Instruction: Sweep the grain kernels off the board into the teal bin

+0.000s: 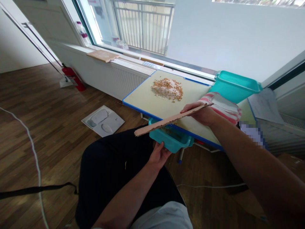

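Note:
My left hand (160,155) grips the near side of a small teal plastic bin (175,143), held at the table's front edge and partly under it. Some bits lie inside, too dim to name. In my right hand (199,113) is a long strip of cardboard (164,122), slanting over the bin and the table edge and hiding part of the bin's opening. On the blue-edged table (143,101) a heap of orange-brown kernels mixed with white grains (168,89) lies toward the back. A red-and-white striped cloth (226,108) is just beyond my right hand.
A larger teal bin (238,83) stands at the table's back right by the window. A wooden board (103,55) rests on the radiator ledge. On the floor at left are a flat white printed box (103,121), a fire extinguisher (73,78) and a white cable (30,146).

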`<action>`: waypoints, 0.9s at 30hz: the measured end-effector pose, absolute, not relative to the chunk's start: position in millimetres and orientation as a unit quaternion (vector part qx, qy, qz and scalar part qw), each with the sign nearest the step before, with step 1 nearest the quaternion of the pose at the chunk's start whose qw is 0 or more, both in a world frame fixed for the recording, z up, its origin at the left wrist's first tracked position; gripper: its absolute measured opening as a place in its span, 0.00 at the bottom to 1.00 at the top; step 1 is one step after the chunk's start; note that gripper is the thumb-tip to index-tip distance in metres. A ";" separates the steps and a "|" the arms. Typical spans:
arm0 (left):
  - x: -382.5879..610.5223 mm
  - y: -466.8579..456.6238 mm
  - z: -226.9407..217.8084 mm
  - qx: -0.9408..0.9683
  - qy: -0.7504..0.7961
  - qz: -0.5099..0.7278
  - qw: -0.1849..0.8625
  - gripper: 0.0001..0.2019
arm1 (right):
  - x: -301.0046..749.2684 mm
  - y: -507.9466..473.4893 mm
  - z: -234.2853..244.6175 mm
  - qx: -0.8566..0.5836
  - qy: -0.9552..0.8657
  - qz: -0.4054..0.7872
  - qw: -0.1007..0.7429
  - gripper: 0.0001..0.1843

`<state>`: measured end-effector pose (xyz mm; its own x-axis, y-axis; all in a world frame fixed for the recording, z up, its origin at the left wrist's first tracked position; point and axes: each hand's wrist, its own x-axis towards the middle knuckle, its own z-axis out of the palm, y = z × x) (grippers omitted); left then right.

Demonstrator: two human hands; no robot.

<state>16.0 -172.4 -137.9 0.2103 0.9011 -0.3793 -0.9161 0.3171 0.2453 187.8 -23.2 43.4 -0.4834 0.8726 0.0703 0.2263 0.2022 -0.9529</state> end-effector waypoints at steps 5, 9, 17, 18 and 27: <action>20.5 -175.3 -137.9 -0.020 0.233 0.574 0.785 0.20 | 188.2 -33.1 44.4 -0.391 -0.697 0.501 0.333 0.07; 23.4 -176.9 -138.9 -0.024 0.233 0.571 0.787 0.19 | 188.8 -40.9 49.9 -0.400 -0.703 0.498 0.313 0.10; 26.6 -176.4 -143.0 -0.028 0.226 0.571 0.789 0.15 | 193.7 -49.0 47.1 -0.401 -0.698 0.498 0.324 0.10; 27.2 -176.5 -143.3 -0.027 0.226 0.569 0.791 0.15 | 194.7 -49.6 46.5 -0.401 -0.699 0.495 0.323 0.10; 32.5 -176.0 -137.8 0.011 0.226 0.565 0.793 0.28 | 199.3 -53.3 44.5 -0.396 -0.703 0.494 0.324 0.09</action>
